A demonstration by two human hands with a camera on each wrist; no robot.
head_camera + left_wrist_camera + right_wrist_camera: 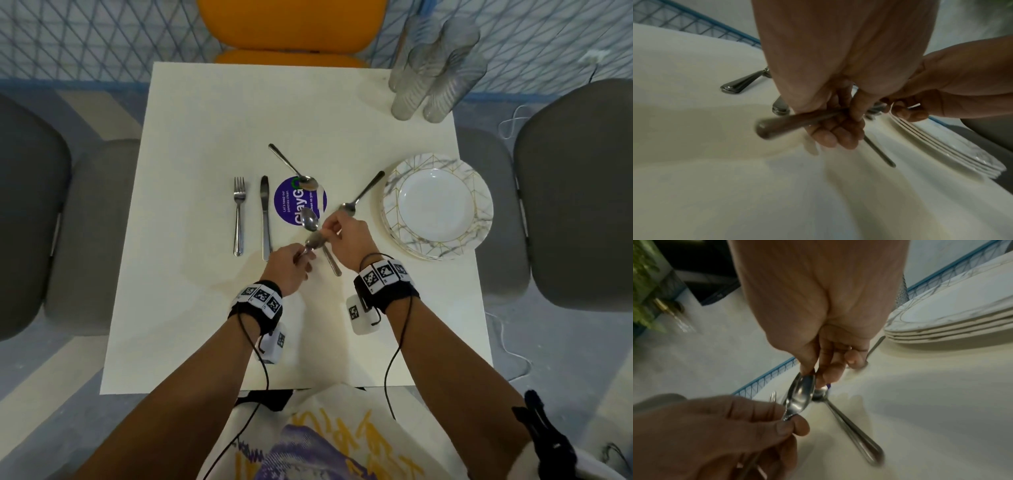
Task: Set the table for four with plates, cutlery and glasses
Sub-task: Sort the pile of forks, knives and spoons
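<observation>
Over the middle of the white table [205,325] both hands hold one steel spoon [314,242]. My left hand [298,257] grips its handle [797,120], and my right hand [329,232] pinches the tip of its bowl [800,394]. Under them a second spoon [310,219] lies on the table, with its handle [855,431] pointing towards me. A third spoon [294,164] rests its bowl on a purple sticker [286,202]. Another spoon [364,193] lies beside the stack of marbled plates [438,205]. A fork [239,216] and a knife [265,219] lie side by side to the left.
Several clear glasses [431,68] stand at the far right corner. An orange chair [291,27] is at the far side and grey chairs [30,212] flank the table. The plate stack [951,321] sits close to my right hand.
</observation>
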